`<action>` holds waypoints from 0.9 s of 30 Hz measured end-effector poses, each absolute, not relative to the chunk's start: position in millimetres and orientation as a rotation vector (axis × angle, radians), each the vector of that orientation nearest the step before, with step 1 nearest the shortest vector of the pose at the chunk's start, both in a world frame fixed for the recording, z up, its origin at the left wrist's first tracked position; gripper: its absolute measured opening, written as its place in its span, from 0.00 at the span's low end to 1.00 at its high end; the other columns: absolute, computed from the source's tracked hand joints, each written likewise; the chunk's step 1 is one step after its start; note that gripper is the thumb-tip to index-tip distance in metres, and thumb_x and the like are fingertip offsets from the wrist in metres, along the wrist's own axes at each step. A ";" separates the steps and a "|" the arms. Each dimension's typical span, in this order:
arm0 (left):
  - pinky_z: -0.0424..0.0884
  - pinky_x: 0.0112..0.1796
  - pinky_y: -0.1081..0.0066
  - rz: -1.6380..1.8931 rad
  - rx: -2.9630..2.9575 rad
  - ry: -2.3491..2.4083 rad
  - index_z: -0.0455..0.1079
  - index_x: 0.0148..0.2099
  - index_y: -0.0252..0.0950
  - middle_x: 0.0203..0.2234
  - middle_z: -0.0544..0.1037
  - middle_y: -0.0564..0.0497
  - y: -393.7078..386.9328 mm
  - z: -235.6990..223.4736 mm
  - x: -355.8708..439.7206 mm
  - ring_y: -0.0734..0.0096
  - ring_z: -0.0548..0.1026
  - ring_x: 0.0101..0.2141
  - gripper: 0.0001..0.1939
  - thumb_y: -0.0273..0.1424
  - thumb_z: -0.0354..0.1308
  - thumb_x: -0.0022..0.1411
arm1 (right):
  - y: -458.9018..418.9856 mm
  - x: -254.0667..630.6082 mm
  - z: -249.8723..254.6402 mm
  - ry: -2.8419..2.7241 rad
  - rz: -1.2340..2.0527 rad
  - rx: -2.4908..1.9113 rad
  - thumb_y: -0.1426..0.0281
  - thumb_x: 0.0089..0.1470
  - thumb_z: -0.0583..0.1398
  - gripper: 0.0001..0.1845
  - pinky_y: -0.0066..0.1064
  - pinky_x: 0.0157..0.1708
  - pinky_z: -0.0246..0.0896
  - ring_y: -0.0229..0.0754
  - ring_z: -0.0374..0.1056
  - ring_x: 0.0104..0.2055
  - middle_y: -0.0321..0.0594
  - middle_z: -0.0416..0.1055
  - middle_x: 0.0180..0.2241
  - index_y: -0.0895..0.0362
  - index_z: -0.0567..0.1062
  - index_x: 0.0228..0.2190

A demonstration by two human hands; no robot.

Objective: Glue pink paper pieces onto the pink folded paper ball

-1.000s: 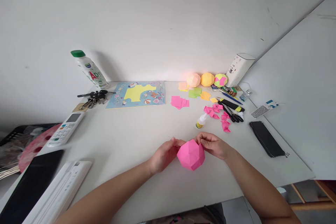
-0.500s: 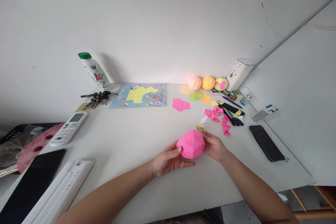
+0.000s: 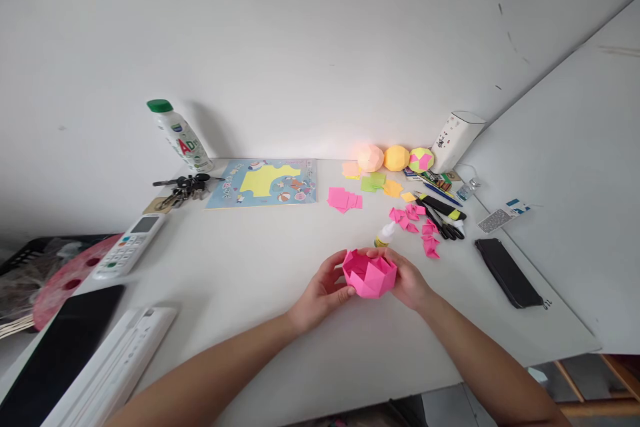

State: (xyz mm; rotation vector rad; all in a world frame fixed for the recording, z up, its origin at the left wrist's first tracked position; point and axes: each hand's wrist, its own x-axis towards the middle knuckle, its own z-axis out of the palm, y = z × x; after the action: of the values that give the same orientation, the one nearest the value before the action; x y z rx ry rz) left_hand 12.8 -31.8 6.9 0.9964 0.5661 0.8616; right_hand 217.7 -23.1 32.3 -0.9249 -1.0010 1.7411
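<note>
Between my two hands is a pink folded-paper ball (image 3: 373, 280), part-built, its jagged hollow opening tilted up and toward the left. My left hand (image 3: 320, 293) grips its left side, thumb at the front and fingers behind. On the right side my right hand (image 3: 406, 278) holds it too, some fingers hidden behind the paper. Just beyond the ball stands a small glue bottle (image 3: 385, 235) with a white nozzle. Several folded pink paper pieces (image 3: 411, 219) lie to its right. A stack of pink paper squares (image 3: 344, 199) is farther back.
Finished paper balls (image 3: 397, 158) line the wall beside a white cylinder (image 3: 457, 140). Scissors (image 3: 449, 230), a black pouch (image 3: 507, 272) and pens lie right. A blue picture board (image 3: 263, 183), white bottle (image 3: 181, 137), keys (image 3: 185, 188) and remote control (image 3: 131, 245) are left.
The pink ball has been turned over in my hands, from its closed faceted side to its hollow opening. My left thumb now presses its front left edge.
</note>
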 end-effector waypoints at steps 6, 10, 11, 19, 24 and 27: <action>0.64 0.52 0.53 0.872 0.999 0.589 0.55 0.60 0.44 0.57 0.64 0.43 -31.4 5.9 11.6 0.54 0.63 0.56 0.30 0.35 0.60 0.57 | -22.0 216.9 31.3 -1.012 1.725 -0.941 0.56 0.57 0.55 0.17 0.43 0.51 0.59 0.51 0.64 0.52 0.43 0.70 0.50 0.54 0.77 0.37; 0.59 0.55 0.53 0.868 0.942 0.669 0.49 0.63 0.44 0.58 0.64 0.42 -29.9 7.1 11.0 0.56 0.64 0.56 0.31 0.39 0.55 0.61 | -21.3 217.4 30.1 -1.121 1.664 -0.974 0.53 0.60 0.48 0.23 0.43 0.52 0.58 0.49 0.62 0.54 0.43 0.69 0.51 0.52 0.74 0.45; 0.58 0.56 0.54 0.886 0.941 0.663 0.48 0.64 0.45 0.60 0.61 0.43 -29.1 6.8 10.9 0.57 0.62 0.57 0.31 0.40 0.54 0.62 | -21.6 218.1 30.0 -1.169 1.627 -1.007 0.52 0.60 0.47 0.25 0.44 0.51 0.59 0.49 0.61 0.55 0.43 0.68 0.52 0.52 0.73 0.47; 0.58 0.57 0.54 0.921 0.914 0.675 0.52 0.63 0.48 0.65 0.48 0.50 -23.2 1.5 11.6 0.56 0.51 0.63 0.28 0.40 0.53 0.62 | -31.1 222.2 36.7 -1.537 1.389 -1.238 0.55 0.61 0.47 0.23 0.42 0.47 0.62 0.48 0.61 0.53 0.44 0.65 0.53 0.51 0.69 0.51; 0.55 0.59 0.54 0.900 0.919 0.636 0.58 0.60 0.43 0.61 0.59 0.47 -22.8 1.4 12.3 0.57 0.56 0.61 0.24 0.40 0.52 0.63 | -34.9 216.6 37.0 -1.721 1.277 -1.278 0.58 0.60 0.51 0.17 0.39 0.47 0.63 0.44 0.66 0.45 0.42 0.65 0.51 0.50 0.70 0.46; 0.54 0.59 0.55 0.898 0.907 0.634 0.58 0.59 0.43 0.59 0.62 0.47 -23.1 1.0 12.6 0.59 0.58 0.60 0.23 0.39 0.52 0.63 | -34.4 214.6 32.9 -1.801 1.164 -1.233 0.62 0.59 0.53 0.12 0.37 0.46 0.64 0.45 0.63 0.51 0.43 0.63 0.52 0.52 0.72 0.41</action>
State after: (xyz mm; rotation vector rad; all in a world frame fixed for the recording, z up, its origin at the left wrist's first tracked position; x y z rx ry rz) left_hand 12.6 -23.1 1.0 0.9072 0.6337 0.8983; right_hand 214.6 -34.4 32.9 -1.2328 -1.8009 1.1636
